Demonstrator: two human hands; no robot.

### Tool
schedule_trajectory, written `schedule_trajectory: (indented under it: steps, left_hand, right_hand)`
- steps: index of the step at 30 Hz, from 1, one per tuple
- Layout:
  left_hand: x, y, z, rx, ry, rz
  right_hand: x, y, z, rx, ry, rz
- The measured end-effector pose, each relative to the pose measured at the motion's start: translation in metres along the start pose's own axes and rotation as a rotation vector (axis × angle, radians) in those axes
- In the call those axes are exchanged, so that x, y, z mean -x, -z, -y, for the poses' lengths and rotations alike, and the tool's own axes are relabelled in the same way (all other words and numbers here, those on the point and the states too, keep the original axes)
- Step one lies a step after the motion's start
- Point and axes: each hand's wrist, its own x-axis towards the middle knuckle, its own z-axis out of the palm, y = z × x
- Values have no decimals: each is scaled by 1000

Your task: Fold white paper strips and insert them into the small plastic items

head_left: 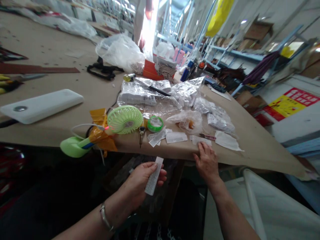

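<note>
My left hand (146, 178) is closed on a narrow white printed label (154, 176), pinched under the thumb below the table edge. Resting at the table's front edge, my right hand (206, 160) has its fingers spread, their tips touching a flat white label piece (200, 140). More printed labels (176, 137) lie to the left of it, beside a round green container (155, 123). Small pink-handled snips (207, 136) sit just beyond the right fingertips, and a white cloth-like piece (227, 140) lies to their right.
A green fan (125, 120) is taped at the table edge, with a screwdriver-like tool (142, 131) beside it. Plastic-wrapped bundles (140, 93) lie behind. At left is a white power bank (42, 105); a white bin (250, 200) stands below right.
</note>
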Motion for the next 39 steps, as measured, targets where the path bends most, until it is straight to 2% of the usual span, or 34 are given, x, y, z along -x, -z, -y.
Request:
schedule_trajectory:
  steps: [7, 11, 13, 15, 16, 19, 22, 25, 29, 39]
  left_hand:
    - [1, 0, 0, -18, 3, -14]
    - [0, 2, 1, -2, -1, -4]
    - [-1, 2, 2, 9, -7, 13]
    - [-2, 2, 5, 17, -20, 30]
    - [-2, 1, 6, 26, -28, 38]
    - [-3, 1, 8, 100, -82, 97]
    - [-2, 3, 7, 205, -165, 124]
    - [-1, 8, 6, 265, -184, 77]
    - [-3, 14, 8, 283, -172, 60]
    - [2, 12, 11, 267, -167, 53]
  right_hand:
    - [6, 5, -14, -147, 63, -35]
    - [2, 11, -15, -344, -34, -102]
    - [0, 18, 1, -457, -84, -161]
    - [-3, 24, 28, -570, -47, -208]
    - [-4, 27, 45, -641, 17, -218]
    - [-6, 30, 97, -786, 277, -118]
    - [-5, 24, 130, -793, 439, -47]
    - [-1, 16, 140, -770, 494, -6]
    - [3, 14, 139, -749, 555, 40]
    - [8, 19, 143, -731, 524, 84]
